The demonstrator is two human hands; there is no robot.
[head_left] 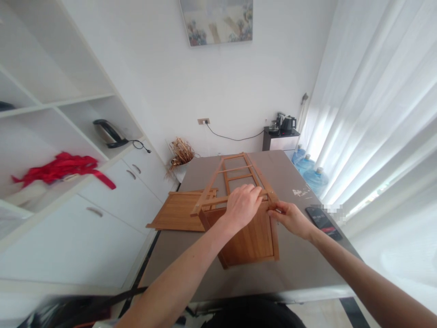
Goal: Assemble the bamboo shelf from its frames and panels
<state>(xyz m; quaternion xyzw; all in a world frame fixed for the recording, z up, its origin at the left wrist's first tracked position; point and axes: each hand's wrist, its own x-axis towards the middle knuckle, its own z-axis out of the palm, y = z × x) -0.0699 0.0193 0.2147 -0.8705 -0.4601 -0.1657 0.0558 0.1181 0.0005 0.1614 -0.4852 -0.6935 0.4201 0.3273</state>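
I have the wooden frame (251, 237) on the bench (303, 273), fingers of the left hand (244, 202) curled over its upper bar (217, 200), probably for steadiness, fingers of the right hand (291, 219) pinching its corner (272, 196).

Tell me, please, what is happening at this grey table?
A person's bare left hand grips the front bar of a brown wooden frame. The bare right hand touches its right corner. A separate flat brown wooden panel lies at the left edge of the grey table; a black rectangular phone lies at the right.
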